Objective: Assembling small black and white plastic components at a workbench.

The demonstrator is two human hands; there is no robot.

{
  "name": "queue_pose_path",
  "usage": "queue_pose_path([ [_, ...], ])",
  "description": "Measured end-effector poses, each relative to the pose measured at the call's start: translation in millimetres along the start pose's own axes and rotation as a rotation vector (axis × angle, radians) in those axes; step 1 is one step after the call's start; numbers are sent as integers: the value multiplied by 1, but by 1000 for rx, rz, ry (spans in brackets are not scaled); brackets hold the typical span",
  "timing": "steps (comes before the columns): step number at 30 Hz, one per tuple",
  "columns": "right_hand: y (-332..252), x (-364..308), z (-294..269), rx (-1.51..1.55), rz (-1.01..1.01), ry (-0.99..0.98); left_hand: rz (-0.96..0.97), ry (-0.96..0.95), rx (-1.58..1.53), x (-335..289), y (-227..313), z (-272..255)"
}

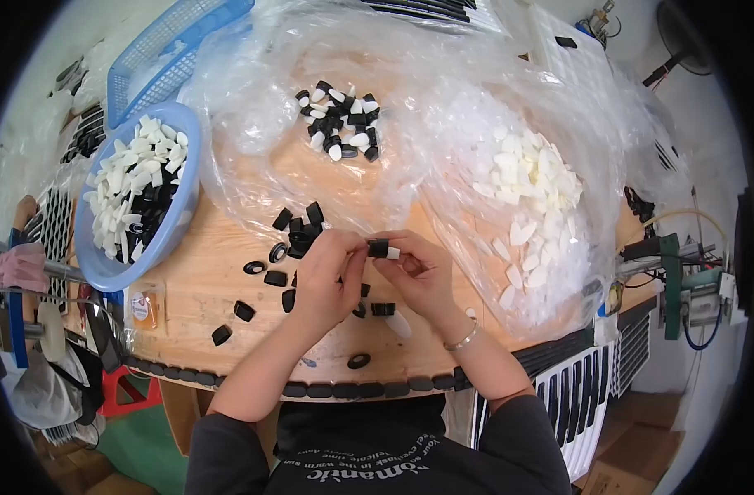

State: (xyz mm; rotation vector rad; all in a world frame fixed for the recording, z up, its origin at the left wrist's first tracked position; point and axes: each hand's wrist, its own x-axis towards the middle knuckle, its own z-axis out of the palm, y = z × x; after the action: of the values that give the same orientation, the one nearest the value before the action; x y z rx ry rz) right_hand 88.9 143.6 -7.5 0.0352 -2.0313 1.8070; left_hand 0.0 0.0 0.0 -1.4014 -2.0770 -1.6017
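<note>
Between my two hands, over the middle of the table, is a small black oval ring (pixel 378 247) with a white plastic piece (pixel 392 253) sticking out of its right side. The fingertips of my left hand (pixel 331 272) are closed at its left end. My right hand (pixel 422 276) pinches it from the right between thumb and fingers. Under and around my left hand lie loose black rings (pixel 275 278), some flat and some on edge. One more black ring (pixel 382 309) lies below my hands, beside a white piece (pixel 399 324).
A blue basin (pixel 192 198) at left holds white and black pieces. Beyond my hands lies a cluster of joined black-and-white pieces (pixel 340 124). White pieces (pixel 534 173) spread over clear plastic sheeting (pixel 443 107) at right. Black pieces line the near table edge (pixel 327 391).
</note>
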Motion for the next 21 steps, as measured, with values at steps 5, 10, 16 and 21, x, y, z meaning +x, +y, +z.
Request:
queue_pose_path([
  [5, -1, -1, 5, 184, 22, 170, -96, -50, -129, 1, 1, 7],
  [10, -10, 1, 6, 282, 52, 232, -222, 36, -315, -6, -4, 13],
  [16, -13, 0, -2, 120, 79, 177, -187, -53, -302, 2, -4, 7],
  [21, -21, -1, -8, 45, 88, 127, -71, -29, -153, 7, -6, -3],
])
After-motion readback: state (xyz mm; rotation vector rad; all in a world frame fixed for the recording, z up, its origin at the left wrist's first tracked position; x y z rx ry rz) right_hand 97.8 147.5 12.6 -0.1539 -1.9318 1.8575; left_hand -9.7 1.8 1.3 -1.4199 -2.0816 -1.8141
